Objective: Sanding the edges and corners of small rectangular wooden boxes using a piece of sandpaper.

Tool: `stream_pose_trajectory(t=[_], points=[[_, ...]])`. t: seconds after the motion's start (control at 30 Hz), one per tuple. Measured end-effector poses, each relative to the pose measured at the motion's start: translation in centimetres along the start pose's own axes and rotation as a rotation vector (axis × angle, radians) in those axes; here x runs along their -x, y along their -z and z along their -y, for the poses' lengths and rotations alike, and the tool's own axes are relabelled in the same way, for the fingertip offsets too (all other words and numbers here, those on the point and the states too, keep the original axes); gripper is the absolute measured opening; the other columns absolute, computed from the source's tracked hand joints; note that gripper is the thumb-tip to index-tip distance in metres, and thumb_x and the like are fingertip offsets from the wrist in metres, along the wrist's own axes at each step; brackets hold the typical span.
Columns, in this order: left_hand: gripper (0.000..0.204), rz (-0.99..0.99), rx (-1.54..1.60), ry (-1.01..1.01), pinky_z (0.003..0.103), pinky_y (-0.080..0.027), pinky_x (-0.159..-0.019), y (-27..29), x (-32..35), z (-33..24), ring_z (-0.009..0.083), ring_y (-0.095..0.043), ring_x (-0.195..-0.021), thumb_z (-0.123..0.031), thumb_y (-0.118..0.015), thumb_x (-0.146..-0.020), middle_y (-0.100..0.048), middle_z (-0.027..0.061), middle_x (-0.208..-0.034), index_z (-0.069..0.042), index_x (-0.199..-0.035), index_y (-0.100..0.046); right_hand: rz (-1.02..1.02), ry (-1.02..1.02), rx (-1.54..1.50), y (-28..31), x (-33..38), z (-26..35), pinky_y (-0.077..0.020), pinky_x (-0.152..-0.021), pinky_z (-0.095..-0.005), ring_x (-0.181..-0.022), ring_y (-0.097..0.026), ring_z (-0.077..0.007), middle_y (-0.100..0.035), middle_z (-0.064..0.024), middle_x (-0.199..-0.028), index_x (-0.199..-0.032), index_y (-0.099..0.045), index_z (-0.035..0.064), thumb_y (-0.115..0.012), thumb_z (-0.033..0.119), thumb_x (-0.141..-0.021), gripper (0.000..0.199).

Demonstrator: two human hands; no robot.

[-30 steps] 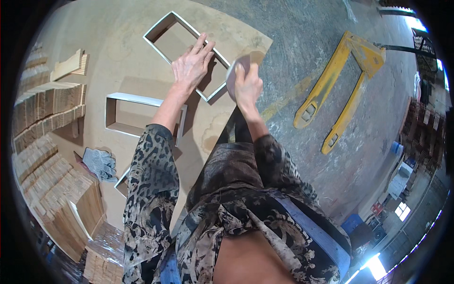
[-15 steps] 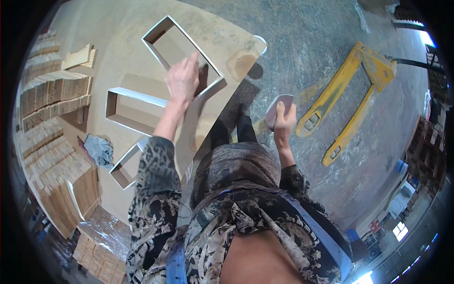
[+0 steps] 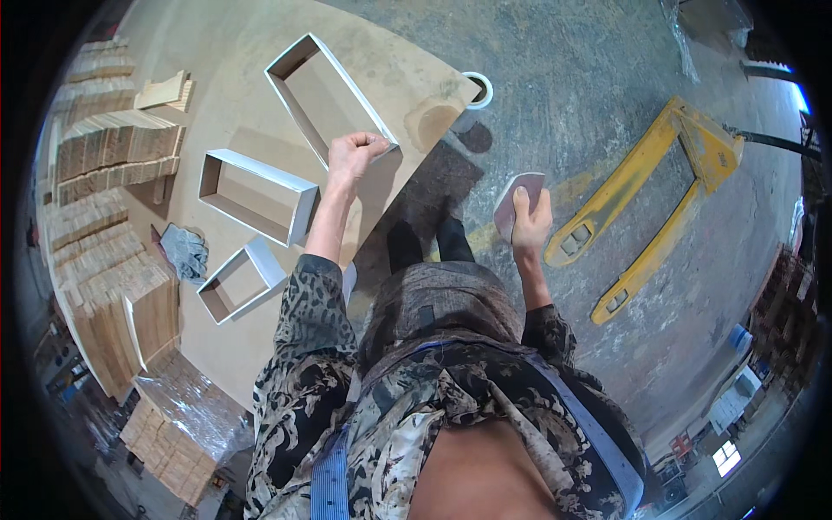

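My left hand (image 3: 354, 158) is closed at the near end of the largest rectangular frame (image 3: 355, 87), its fingers curled over the near wall by the right corner. This frame has white edges and brown inner sides, and it lies on a brown tabletop (image 3: 234, 52). A middle-sized frame (image 3: 260, 169) of the same look lies to its left, beside my left wrist. Further towards me is a smaller frame (image 3: 269, 260). Out past the table's edge, my right hand (image 3: 531, 221) grips a pinkish-grey sanding pad (image 3: 517, 195), thumb on its face, above the floor.
Stacked wooden boards (image 3: 121, 260) line the table's left side, with a grey glove (image 3: 184, 251) beside them. Plastic-wrapped wood (image 3: 173, 459) stands lower left. A yellow pallet jack (image 3: 641, 156) sits on the concrete floor at right. A round white container (image 3: 478, 89) is by the table corner.
My left hand has moved nearer and right, from over the largest frame to its near end. The sanding pad stays in my right hand, little moved. The view has shifted slightly.
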State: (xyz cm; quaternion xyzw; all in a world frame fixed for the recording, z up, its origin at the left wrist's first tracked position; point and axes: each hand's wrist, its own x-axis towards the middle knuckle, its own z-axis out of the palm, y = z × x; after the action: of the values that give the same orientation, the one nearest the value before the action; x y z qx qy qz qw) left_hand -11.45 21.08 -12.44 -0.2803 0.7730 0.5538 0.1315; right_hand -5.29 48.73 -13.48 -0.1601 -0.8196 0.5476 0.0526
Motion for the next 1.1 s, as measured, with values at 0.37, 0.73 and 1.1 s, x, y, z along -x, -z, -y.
stream_pose_trajectory(t=[0.37,0.73,1.1], points=[[0.011,0.027,0.04,-0.002,0.022,-0.038,-0.051,0.0,0.0,-0.8,0.0056,-0.048,-0.054,-0.015,-0.067,-0.067,-0.057,-0.0027,-0.057,-0.004,-0.067,-0.066,0.13,-0.003,-0.025,-1.8,-0.5,1.9,-0.0445,-0.062,-0.0348,-0.066,-0.056,-0.0197,-0.058,-0.0137,-0.071,-0.086,-0.051,0.0004,-0.057,0.029,-0.086,0.029],[0.011,0.157,-0.108,-0.192,0.027,-0.045,-0.06,2.5,-0.5,0.3,0.0141,-0.059,-0.062,-0.01,-0.056,-0.074,-0.062,0.0045,-0.066,-0.003,-0.074,-0.065,0.245,0.004,-0.046,-10.6,0.1,8.1,-0.0441,-0.064,-0.034,-0.07,-0.056,-0.02,-0.057,-0.0136,-0.075,-0.087,-0.051,0.0003,-0.057,0.029,-0.086,0.029],[0.043,-0.195,-0.933,-0.715,0.057,-0.031,-0.096,6.3,-1.4,3.6,0.0279,-0.03,-0.128,-0.014,-0.047,-0.083,-0.037,0.0122,-0.134,-0.006,-0.125,-0.043,0.084,-0.064,0.369,-17.2,1.5,8.1,-0.0423,-0.067,-0.0501,-0.076,-0.057,-0.0462,-0.06,-0.0268,-0.079,-0.096,-0.048,0.0023,-0.054,0.036,-0.085,0.036]])
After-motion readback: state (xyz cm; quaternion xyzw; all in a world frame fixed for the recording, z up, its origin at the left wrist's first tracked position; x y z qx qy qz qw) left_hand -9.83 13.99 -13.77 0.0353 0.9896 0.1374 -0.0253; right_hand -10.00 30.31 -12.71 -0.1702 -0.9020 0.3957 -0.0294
